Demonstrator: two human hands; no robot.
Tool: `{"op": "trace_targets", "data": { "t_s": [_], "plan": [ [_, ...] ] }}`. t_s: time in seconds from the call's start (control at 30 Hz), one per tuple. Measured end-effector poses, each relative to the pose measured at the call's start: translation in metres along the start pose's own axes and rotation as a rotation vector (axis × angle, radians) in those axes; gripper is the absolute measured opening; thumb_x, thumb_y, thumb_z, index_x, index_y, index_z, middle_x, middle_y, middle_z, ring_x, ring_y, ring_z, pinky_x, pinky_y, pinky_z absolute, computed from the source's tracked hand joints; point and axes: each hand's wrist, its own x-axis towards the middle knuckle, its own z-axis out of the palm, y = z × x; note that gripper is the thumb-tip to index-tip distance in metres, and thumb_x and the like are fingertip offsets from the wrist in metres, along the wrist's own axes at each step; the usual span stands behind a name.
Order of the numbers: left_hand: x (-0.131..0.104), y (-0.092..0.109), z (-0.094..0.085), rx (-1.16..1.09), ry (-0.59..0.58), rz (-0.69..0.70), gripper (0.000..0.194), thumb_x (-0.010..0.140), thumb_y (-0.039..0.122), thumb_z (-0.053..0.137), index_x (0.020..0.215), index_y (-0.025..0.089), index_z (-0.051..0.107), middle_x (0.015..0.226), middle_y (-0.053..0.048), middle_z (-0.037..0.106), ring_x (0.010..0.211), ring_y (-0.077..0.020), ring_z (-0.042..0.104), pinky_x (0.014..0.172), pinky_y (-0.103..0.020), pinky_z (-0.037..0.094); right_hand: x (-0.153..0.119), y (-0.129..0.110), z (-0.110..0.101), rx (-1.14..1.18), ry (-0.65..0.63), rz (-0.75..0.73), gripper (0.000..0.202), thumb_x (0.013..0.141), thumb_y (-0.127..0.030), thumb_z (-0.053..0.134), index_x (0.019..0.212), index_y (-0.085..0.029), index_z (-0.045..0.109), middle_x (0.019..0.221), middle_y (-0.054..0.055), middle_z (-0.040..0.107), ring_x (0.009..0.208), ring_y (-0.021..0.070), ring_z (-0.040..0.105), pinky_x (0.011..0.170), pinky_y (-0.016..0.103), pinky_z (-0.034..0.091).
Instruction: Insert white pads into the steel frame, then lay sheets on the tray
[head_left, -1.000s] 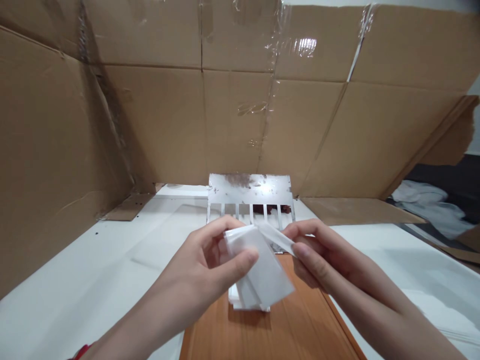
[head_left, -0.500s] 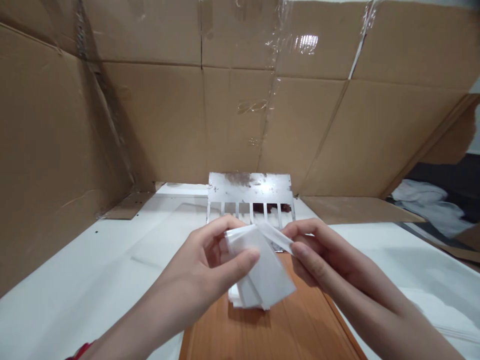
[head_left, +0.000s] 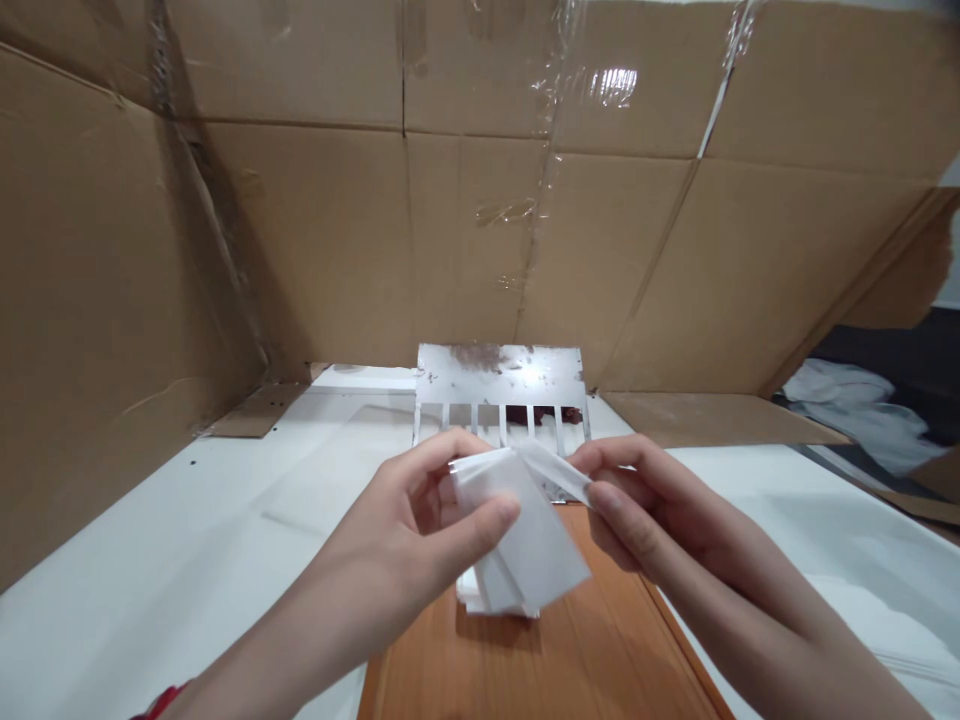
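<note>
In the head view, the white sheets (head_left: 536,550) fan out above the wooden board (head_left: 577,660), near the slotted metal plate (head_left: 499,375). The front sheet's long axis slants from far left to near right, its free short end pointing near right. They look thin, smooth, rectangular and faintly translucent; paper or plastic, I cannot tell. The left hand (head_left: 409,515) pinches them, thumb on top; the right hand (head_left: 630,505) pinches a narrow white flap (head_left: 553,474) between thumb and forefinger.
</note>
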Motion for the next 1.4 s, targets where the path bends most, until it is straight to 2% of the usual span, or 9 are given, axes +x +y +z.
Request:
{"op": "trace_targets", "data": {
  "t_s": [0.23,0.47,0.67,0.93,1.1,1.4],
  "plan": [
    [0.0004,-0.0008,-0.0003,0.012,-0.003,-0.002,0.014,0.082,0.024,0.075,0.089,0.023,0.063,0.079,0.003,0.059,0.074,-0.0138,0.057,0.064,-0.022,0.045,-0.0003,-0.0022,0.0041,-0.028,0.065,-0.018,0.018,0.097,-0.046,0.058,0.104,-0.031,0.064,0.083,0.000,0.064,0.073,0.0165,0.060,0.060,0.020,0.053],
    [0.0014,0.0014,0.0001,0.029,-0.004,-0.002,0.014,0.083,0.025,0.074,0.089,0.023,0.061,0.081,0.003,0.060,0.076,-0.0138,0.057,0.065,-0.022,0.045,0.0002,-0.0018,0.0015,-0.070,0.033,-0.009,0.023,0.098,-0.050,0.055,0.106,-0.031,0.065,0.080,0.000,0.064,0.067,0.0155,0.057,0.057,0.020,0.052],
    [-0.0018,0.0025,0.0012,0.018,-0.002,-0.011,0.014,0.082,0.025,0.074,0.089,0.023,0.062,0.080,0.003,0.059,0.076,-0.0138,0.057,0.065,-0.022,0.045,0.0000,-0.0021,0.0015,-0.083,0.040,-0.002,0.023,0.098,-0.050,0.055,0.107,-0.030,0.064,0.080,0.001,0.065,0.071,0.0177,0.059,0.054,0.022,0.049],
    [-0.0003,0.0015,0.0003,0.041,0.014,-0.007,0.016,0.082,0.028,0.075,0.089,0.023,0.061,0.080,0.002,0.058,0.075,-0.0147,0.056,0.064,-0.023,0.044,-0.0011,-0.0041,0.0035,-0.059,0.057,-0.007,0.021,0.097,-0.048,0.057,0.103,-0.030,0.065,0.080,0.001,0.064,0.068,0.0170,0.058,0.059,0.022,0.054],
    [0.0007,0.0016,0.0003,0.065,0.016,0.000,0.016,0.082,0.029,0.075,0.090,0.022,0.062,0.080,0.002,0.059,0.075,-0.0152,0.055,0.065,-0.024,0.043,-0.0018,-0.0032,0.0021,-0.114,0.051,0.004,0.026,0.097,-0.051,0.055,0.107,-0.030,0.066,0.088,0.002,0.067,0.072,0.0176,0.060,0.056,0.021,0.053],
    [-0.0009,0.0026,-0.0002,0.077,0.016,0.014,0.015,0.083,0.029,0.074,0.089,0.023,0.062,0.080,0.002,0.058,0.075,-0.0148,0.055,0.065,-0.024,0.043,-0.0010,-0.0024,0.0017,-0.092,0.004,0.010,0.025,0.099,-0.051,0.053,0.102,-0.029,0.064,0.080,0.002,0.061,0.068,0.0172,0.054,0.056,0.023,0.050]
  ]
}}
